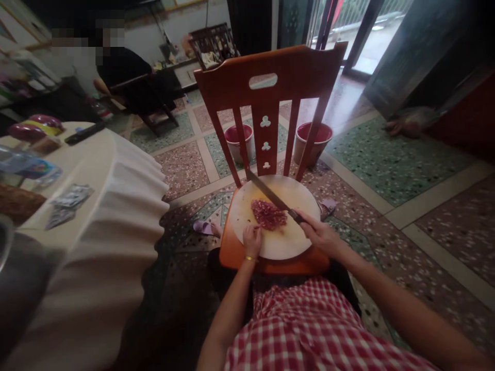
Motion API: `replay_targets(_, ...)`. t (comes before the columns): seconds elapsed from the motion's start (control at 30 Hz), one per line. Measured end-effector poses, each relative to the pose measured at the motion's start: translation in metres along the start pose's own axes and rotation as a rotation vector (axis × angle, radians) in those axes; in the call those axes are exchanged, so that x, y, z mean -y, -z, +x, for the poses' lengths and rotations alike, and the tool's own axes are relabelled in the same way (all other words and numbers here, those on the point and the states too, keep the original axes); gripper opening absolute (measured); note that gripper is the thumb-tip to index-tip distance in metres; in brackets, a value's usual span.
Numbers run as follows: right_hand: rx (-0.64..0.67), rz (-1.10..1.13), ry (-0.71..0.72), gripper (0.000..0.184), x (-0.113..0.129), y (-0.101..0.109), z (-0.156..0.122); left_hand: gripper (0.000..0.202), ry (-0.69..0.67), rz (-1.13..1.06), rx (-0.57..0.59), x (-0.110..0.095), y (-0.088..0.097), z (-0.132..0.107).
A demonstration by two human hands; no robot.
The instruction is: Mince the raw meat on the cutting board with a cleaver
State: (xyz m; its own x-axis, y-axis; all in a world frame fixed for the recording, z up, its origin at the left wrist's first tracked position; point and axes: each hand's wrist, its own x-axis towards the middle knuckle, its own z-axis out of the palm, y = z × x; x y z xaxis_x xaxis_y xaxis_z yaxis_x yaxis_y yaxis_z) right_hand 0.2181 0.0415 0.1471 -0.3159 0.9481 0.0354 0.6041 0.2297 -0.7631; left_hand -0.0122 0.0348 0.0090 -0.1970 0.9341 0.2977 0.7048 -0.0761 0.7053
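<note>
My right hand (pixel 319 234) is wrapped round the dark handle of a long kitchen knife (pixel 270 195). Its blade points away to the upper left, over a pile of chopped red meat (pixel 268 215). The meat lies in the middle of a round white cutting board (pixel 290 246), which rests on the seat of a wooden chair (pixel 235 260). At the near left edge of the pile is my left hand (pixel 252 241), its fingers curled together. Whatever may be between those fingers is too small to make out.
The chair's tall back (pixel 266 111) rises behind the board. Two buckets (pixel 240 147) stand on the floor beyond it. On the left is a cloth-covered table (pixel 131 170) with a plastic bottle (pixel 29 164) and packets. A person (pixel 121 69) sits at the back left.
</note>
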Motion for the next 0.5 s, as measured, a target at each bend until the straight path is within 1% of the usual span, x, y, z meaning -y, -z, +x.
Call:
replay_targets(0.03,-0.044,0.03,-0.014,0.047,0.006,-0.01,0.0,0.014,0.0,-0.015,-0.013,0.001,-0.001,0.0)
replay_targets(0.1,-0.089,0.038,-0.047,0.047,0.006,-0.035,0.002,0.015,-0.004,-0.032,-0.028,0.003,-0.004,0.0)
replay_targets(0.17,-0.056,0.001,-0.079,0.044,-0.002,-0.055,0.006,0.015,0.005,-0.039,-0.047,0.006,-0.006,-0.001)
replay_targets(0.2,-0.025,-0.019,-0.098,0.043,-0.007,-0.061,0.008,0.015,0.013,-0.042,-0.051,0.007,-0.007,-0.002)
replay_targets(0.23,-0.004,-0.034,-0.108,0.042,-0.01,-0.064,0.009,0.016,0.019,-0.046,-0.051,0.007,-0.007,-0.003)
replay_targets(0.3,0.005,-0.037,-0.092,0.042,-0.01,-0.06,0.009,0.019,0.025,-0.056,-0.043,0.007,-0.008,-0.004)
replay_targets(0.37,-0.024,-0.012,-0.038,0.044,-0.004,-0.053,0.007,0.02,0.024,-0.064,-0.037,0.006,-0.008,-0.005)
replay_targets(0.43,-0.057,0.011,-0.001,0.047,-0.001,-0.05,0.003,0.019,0.017,-0.061,-0.034,0.005,-0.007,-0.005)
replay_targets(0.5,-0.036,0.013,-0.024,0.046,-0.005,-0.052,0.001,0.019,0.014,-0.051,-0.028,0.004,-0.006,-0.005)
